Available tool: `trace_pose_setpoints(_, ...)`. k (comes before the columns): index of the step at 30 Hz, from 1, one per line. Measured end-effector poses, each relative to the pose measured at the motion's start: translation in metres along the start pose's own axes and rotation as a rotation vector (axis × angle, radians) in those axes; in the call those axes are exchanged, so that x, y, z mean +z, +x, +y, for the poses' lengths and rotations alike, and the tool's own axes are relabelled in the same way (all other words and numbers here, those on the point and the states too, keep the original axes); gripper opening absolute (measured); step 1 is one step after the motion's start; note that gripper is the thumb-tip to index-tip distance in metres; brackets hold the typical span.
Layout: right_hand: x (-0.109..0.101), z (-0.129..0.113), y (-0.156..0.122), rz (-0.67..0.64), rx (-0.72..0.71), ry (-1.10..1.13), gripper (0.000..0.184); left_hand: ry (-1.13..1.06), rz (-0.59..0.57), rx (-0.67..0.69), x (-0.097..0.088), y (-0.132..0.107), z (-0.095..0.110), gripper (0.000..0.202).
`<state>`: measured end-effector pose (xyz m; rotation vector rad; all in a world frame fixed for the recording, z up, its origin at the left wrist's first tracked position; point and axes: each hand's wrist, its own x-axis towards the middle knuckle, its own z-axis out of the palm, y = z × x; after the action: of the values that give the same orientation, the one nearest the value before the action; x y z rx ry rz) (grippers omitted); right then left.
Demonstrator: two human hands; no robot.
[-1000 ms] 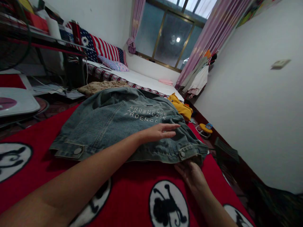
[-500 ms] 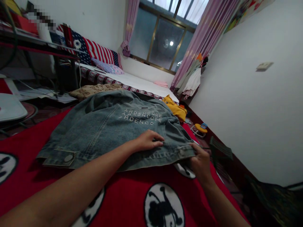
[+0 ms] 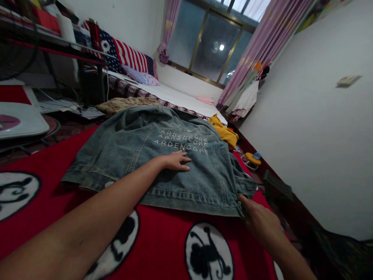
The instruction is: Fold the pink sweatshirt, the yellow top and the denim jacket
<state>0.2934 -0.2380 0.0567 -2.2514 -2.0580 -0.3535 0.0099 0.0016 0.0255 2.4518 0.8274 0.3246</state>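
Note:
A blue denim jacket [image 3: 186,182] lies back side up, its hem towards me and white lettering across the upper back. Flat on the middle of its back, just below the lettering, rests my left hand [image 3: 176,160], fingers spread. My right hand [image 3: 258,216] pinches the jacket's lower right corner at the hem. Under the jacket spreads a red blanket [image 3: 163,237] with round white patches showing black cartoon figures.
Beyond the jacket lie a yellow garment [image 3: 224,131] and a brown patterned cloth [image 3: 125,104]. A white chair [image 3: 21,116] and a cluttered desk [image 3: 58,46] stand at left. A white wall [image 3: 314,128] rises at right.
My left hand has moved up the jacket's back and its fingers have spread. My right hand has drawn the hem corner towards me, and the jacket's right side lies flatter.

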Motion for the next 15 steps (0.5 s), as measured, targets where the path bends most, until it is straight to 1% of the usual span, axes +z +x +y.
trace_pose_setpoints(2,-0.012,-0.012,0.006,0.052,-0.091,-0.110,0.048,0.055,-0.014,-0.042,0.004,-0.003,0.008,0.063)
trace_pose_setpoints(4,-0.018,-0.024,0.010,0.145,-0.129,-0.135,0.063,0.114,-0.003,-0.075,0.008,-0.011,0.018,0.060)
trace_pose_setpoints(6,-0.012,-0.031,0.011,0.199,-0.190,-0.106,0.078,0.158,-0.015,-0.081,0.009,-0.025,0.027,0.061)
trace_pose_setpoints(7,-0.006,-0.032,0.010,0.200,-0.247,-0.082,0.080,0.176,-0.039,-0.071,0.007,-0.034,0.030,0.062)
trace_pose_setpoints(9,0.011,-0.028,0.007,0.195,-0.354,-0.036,0.075,0.214,-0.123,-0.035,-0.003,-0.058,0.033,0.067)
trace_pose_setpoints(11,0.024,-0.020,0.004,0.195,-0.406,0.016,0.068,0.249,-0.227,-0.002,-0.021,-0.090,0.032,0.073)
trace_pose_setpoints(13,0.030,-0.012,0.002,0.181,-0.417,0.086,0.063,0.280,-0.309,0.012,-0.042,-0.124,0.027,0.083)
trace_pose_setpoints(15,0.029,-0.006,0.001,0.163,-0.413,0.173,0.059,0.325,-0.340,0.021,-0.058,-0.158,0.022,0.096)
